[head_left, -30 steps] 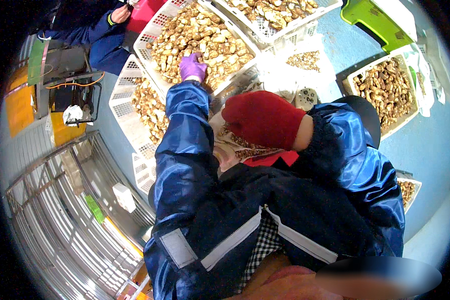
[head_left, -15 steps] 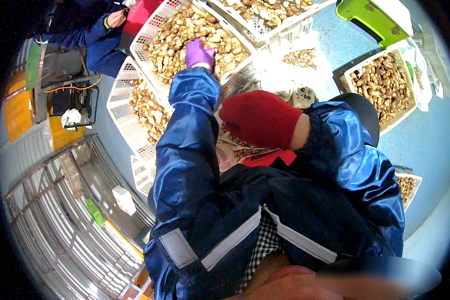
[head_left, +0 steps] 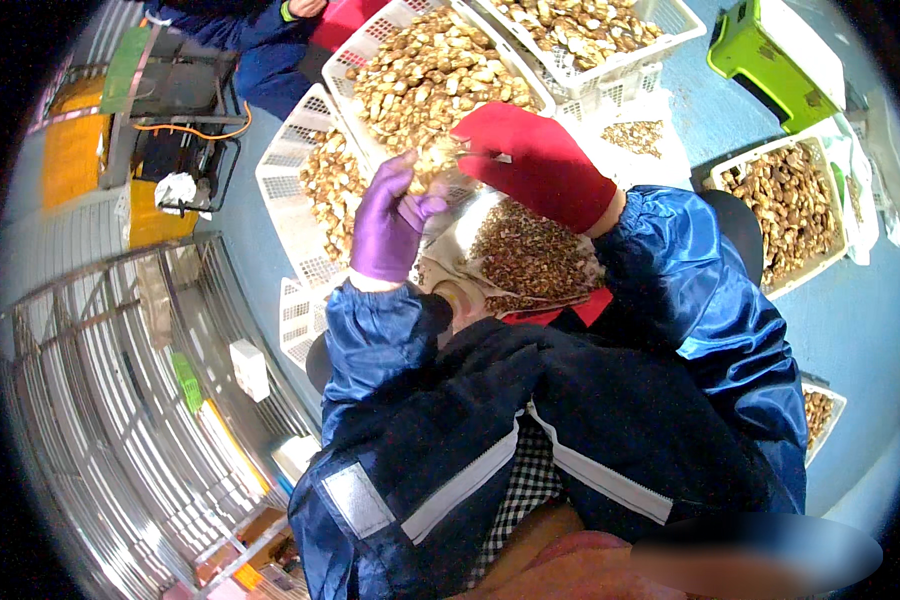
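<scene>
My left hand (head_left: 390,228), in a purple glove, is raised in front of my chest. Its fingers curl round a pale mushroom (head_left: 434,168), blurred and bright in the sunlight. Close on its right is my right hand (head_left: 545,165) in a red glove, fingers bent toward the mushroom. A small pale glint shows at its fingers; what it grips is too small to make out. Just beyond both hands stands a white slatted crate (head_left: 345,75) heaped with brown and white mushrooms (head_left: 440,75). Below them, dark brown trimmings (head_left: 530,250) lie on white sheeting.
A second white crate (head_left: 670,45) of mushrooms adjoins at the back, and another (head_left: 270,165) sits lower left. On the right are a crate of browner mushrooms (head_left: 785,195) and a green stool (head_left: 770,65). Another person's sleeve (head_left: 270,60) shows at upper left. Metal racking (head_left: 120,420) fills the left.
My left hand has drawn back from the heaped crate toward me with a mushroom. My right hand has risen to meet it, uncovering the trimmings. The whole view has shifted slightly.
</scene>
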